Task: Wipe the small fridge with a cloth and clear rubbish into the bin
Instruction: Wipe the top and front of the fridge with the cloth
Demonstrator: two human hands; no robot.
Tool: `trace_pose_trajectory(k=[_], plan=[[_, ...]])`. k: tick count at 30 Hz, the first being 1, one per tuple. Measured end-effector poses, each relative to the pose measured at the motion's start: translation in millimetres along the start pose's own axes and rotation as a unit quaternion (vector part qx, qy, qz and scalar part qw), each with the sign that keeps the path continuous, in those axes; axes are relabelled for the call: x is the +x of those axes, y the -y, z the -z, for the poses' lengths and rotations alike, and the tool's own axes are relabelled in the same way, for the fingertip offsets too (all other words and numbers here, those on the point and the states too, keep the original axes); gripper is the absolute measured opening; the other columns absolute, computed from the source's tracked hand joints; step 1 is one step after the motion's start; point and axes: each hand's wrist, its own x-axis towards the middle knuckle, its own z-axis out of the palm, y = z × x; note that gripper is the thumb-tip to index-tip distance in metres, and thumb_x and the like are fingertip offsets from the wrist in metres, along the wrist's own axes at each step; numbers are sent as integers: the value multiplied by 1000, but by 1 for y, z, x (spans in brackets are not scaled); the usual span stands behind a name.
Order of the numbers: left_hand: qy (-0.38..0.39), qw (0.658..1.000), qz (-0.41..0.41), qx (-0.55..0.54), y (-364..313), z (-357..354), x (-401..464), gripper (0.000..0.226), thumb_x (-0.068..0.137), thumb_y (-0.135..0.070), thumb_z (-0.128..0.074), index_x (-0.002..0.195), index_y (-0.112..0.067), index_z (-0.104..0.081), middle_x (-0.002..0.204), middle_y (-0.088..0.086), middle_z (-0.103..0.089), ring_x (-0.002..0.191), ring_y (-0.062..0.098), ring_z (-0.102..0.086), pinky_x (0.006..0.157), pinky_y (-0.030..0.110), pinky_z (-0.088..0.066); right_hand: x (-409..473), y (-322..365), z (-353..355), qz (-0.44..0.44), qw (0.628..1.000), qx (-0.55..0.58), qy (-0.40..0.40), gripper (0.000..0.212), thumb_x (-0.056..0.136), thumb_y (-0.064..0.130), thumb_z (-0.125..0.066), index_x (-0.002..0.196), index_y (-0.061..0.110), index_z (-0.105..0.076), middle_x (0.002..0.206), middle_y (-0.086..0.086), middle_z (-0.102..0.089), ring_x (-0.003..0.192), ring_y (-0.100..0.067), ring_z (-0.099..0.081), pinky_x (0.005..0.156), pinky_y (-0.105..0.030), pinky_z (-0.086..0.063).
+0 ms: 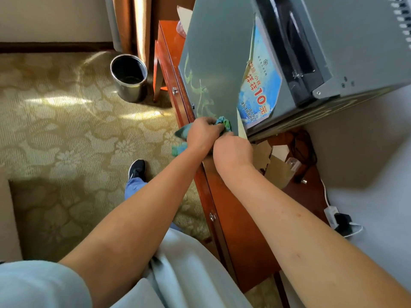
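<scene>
Gripping the bunched green cloth [223,125] against the grey fridge door's [213,63] lower edge, the left hand [203,133] curls round it. The right hand [232,150] pinches it alongside; the cloth's tail hangs floorward.

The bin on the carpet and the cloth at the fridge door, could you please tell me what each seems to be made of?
The bin looks like polished metal: its wall mirrors light. The cloth, gripped by the left hand, looks like soft, nubby green-blue textile, possibly microfibre.

bin [129,77] unobstructed, cardboard scraps [272,161] beside fridge [213,63]
</scene>
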Motion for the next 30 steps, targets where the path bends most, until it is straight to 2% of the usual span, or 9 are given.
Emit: trace_pose_trajectory(k=[4,9,12,15,18,22,26,28,30], plan=[[6,1000,30,-3,30,-13,6,9,84,-26,-69,76,-28,-72,66,-9,-66,71,13,-64,60,27,-43,9,12,-27,16,999,15,30,40,101,0,-36,139,-2,-48,130,-16,-56,110,-29,-66,75,-37,-50],[20,996,81,-35,51,-23,3,11,77,-29,-73,67,-25,-72,68,-4,-71,75,19,-70,70,38,-56,10,17,-35,30,995,6,90,40,101,1,-40,139,2,-50,135,-17,-55,114,-29,-63,68,-36,-39],[20,995,81,-55,35,-15,3,17,72,-28,-74,56,-24,-68,59,-3,-66,67,23,-68,71,46,-59,10,10,-23,33,997,6,65,36,99,1,-43,133,3,-55,127,-15,-58,108,-28,-64,69,-34,-41],[-1,997,48,-55,14,-2,10,26,72,-27,-74,50,-19,-63,53,-1,-61,60,23,-60,63,41,-53,14,7,-8,34,999,4,20,35,99,2,-46,131,4,-57,128,-14,-59,110,-28,-63,68,-34,-40],[-23,998,16,-55,-3,7,22,21,74,-29,-75,58,-19,-68,62,3,-68,68,26,-67,65,38,-54,24,8,0,6,1000,10,-14,36,100,2,-43,134,1,-54,130,-16,-57,111,-29,-63,74,-35,-47],[-28,998,40,-47,12,1,36,28,78,-24,-71,52,-22,-60,54,5,-57,62,25,-59,61,32,-43,37,16,-18,11,1000,18,-19,37,100,2,-39,136,-1,-49,129,-15,-56,110,-29,-63,77,-37,-51],[24,994,108,-22,54,-14,37,19,80,-27,-71,62,-23,-67,63,0,-66,74,23,-66,64,32,-47,43,33,-42,30,996,21,79,41,102,4,-37,141,-2,-46,135,-18,-54,116,-29,-63,86,-37,-51],[38,990,129,-38,64,-19,32,16,77,-28,-73,63,-22,-70,70,3,-72,82,27,-71,74,40,-58,42,35,-42,34,991,26,127,42,102,7,-40,142,1,-48,139,-18,-53,119,-29,-61,87,-36,-49],[42,988,136,-54,61,-18,28,12,76,-25,-75,70,-16,-75,75,8,-75,83,28,-72,78,48,-60,40,31,-36,28,988,29,147,42,101,6,-41,142,3,-49,140,-17,-52,121,-29,-60,85,-37,-49]])
